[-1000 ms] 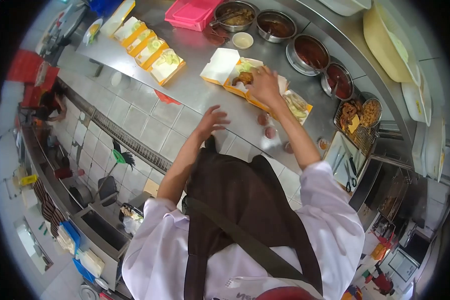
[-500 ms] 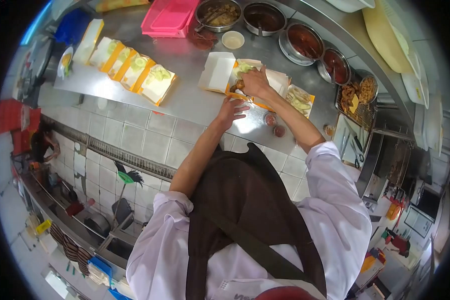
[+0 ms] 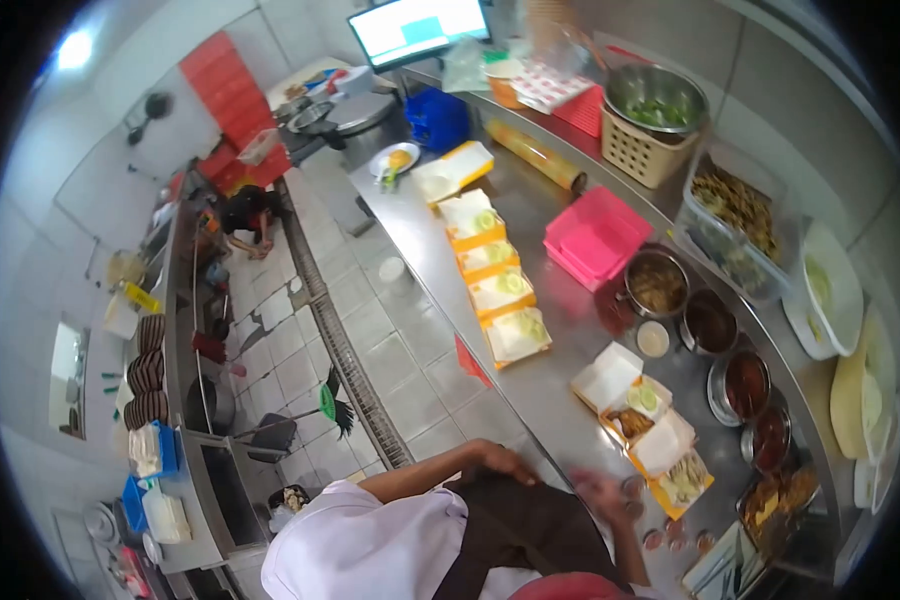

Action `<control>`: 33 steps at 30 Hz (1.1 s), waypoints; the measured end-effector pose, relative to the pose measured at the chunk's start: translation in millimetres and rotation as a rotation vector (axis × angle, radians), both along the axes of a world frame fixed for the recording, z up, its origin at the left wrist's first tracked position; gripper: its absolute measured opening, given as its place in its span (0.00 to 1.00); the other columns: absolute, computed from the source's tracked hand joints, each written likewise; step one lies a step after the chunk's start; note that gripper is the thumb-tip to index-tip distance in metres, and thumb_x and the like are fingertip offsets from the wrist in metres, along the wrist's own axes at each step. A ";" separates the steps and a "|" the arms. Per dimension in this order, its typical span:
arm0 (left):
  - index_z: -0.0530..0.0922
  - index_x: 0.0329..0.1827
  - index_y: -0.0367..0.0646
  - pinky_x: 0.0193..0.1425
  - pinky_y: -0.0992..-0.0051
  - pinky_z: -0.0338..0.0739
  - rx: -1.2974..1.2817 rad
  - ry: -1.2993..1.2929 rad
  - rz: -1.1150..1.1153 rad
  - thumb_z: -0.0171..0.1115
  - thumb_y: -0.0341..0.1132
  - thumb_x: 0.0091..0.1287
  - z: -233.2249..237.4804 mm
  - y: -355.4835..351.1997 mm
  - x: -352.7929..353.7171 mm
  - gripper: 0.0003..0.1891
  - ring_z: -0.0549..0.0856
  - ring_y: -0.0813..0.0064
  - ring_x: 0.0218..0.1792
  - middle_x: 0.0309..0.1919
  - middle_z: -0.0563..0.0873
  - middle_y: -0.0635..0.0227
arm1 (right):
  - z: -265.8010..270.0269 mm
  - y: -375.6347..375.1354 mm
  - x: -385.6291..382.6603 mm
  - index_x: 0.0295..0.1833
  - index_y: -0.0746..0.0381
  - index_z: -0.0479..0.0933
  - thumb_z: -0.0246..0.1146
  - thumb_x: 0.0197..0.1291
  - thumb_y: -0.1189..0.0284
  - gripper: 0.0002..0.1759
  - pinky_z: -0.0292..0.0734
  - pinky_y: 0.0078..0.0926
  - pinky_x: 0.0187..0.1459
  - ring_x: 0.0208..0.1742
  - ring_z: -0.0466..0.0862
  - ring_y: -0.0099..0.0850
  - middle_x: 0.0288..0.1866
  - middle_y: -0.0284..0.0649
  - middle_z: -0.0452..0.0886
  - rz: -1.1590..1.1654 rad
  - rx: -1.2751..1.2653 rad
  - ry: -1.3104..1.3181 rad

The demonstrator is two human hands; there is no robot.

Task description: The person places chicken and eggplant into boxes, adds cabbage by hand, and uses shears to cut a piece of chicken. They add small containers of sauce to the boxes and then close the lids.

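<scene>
My left hand (image 3: 507,461) is by the upper edge of my dark apron (image 3: 525,525), its fingers lying rather flat with nothing visible in them. Smeared by motion, my right hand (image 3: 602,497) hovers by the counter's near edge, beside small sauce cups (image 3: 653,539); its fingers cannot be made out. Beyond it an open food box (image 3: 610,378) contains cucumber slices (image 3: 642,398) and a brown fried piece (image 3: 630,422). A neighbouring box (image 3: 685,480) holds pale shredded vegetable. Neither hand touches these boxes.
A row of filled yellow-and-white boxes (image 3: 500,290) lines the counter (image 3: 570,320). Pink baskets (image 3: 598,235) and metal bowls of sauce (image 3: 740,385) stand behind. Scissors and tongs lie on a board (image 3: 725,562). Another person (image 3: 250,215) crouches at the far left.
My view has swung left. My right hand has left the open box and drawn back toward the counter edge; my left hand has moved from the box to my apron.
</scene>
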State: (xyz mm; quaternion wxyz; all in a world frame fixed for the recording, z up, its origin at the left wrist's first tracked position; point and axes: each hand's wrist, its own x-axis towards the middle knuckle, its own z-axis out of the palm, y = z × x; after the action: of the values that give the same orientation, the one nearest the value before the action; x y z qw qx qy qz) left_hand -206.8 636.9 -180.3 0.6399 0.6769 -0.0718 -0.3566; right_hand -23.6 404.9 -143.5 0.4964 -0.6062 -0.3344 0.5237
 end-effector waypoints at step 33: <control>0.68 0.69 0.43 0.71 0.72 0.59 0.037 0.099 0.191 0.53 0.44 0.72 94.1 -2.3 -33.9 0.25 0.69 0.73 0.66 0.64 0.75 0.62 | -171.7 -199.0 -52.6 0.49 0.65 0.76 0.51 0.65 0.51 0.26 0.77 0.45 0.44 0.38 0.83 0.48 0.37 0.51 0.82 0.178 -0.866 -0.818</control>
State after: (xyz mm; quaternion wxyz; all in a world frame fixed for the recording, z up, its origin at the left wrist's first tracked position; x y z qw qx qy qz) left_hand -240.7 634.6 -86.2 0.6610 0.6741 0.0311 -0.3283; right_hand -76.1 205.9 -315.2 -0.0104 -0.8752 -0.3040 0.3761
